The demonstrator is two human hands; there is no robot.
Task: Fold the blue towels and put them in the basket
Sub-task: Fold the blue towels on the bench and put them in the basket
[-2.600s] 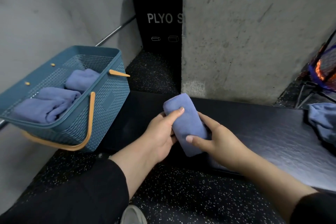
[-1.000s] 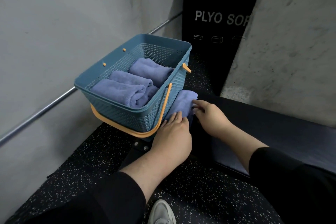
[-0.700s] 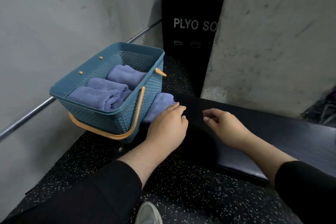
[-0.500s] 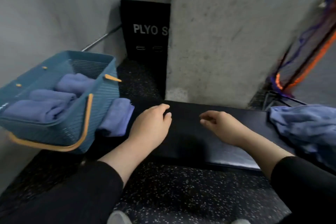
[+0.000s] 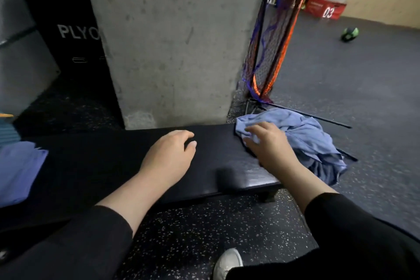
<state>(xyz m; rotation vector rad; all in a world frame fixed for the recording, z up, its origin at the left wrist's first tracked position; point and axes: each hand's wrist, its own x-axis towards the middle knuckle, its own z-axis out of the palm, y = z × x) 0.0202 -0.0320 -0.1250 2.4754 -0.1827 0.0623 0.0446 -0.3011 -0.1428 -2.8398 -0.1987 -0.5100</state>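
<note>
At far left, a folded blue terry towel (image 5: 19, 170) lies on the long black padded bench (image 5: 113, 166), beside the sliver of teal plastic basket (image 5: 6, 129) at the frame edge; the left hand (image 5: 169, 157) rests at mid-bench with fingers loosely curled and holding nothing. At right, the right hand (image 5: 270, 143) lies on a crumpled blue towel (image 5: 304, 138) heaped at the bench end and spilling over its edge, fingers bent into the cloth, though whether they pinch it cannot be told. The cloth probably handles as light, limp and non-slippery; it is best taken by a corner or hem, then spread flat for folding.
</note>
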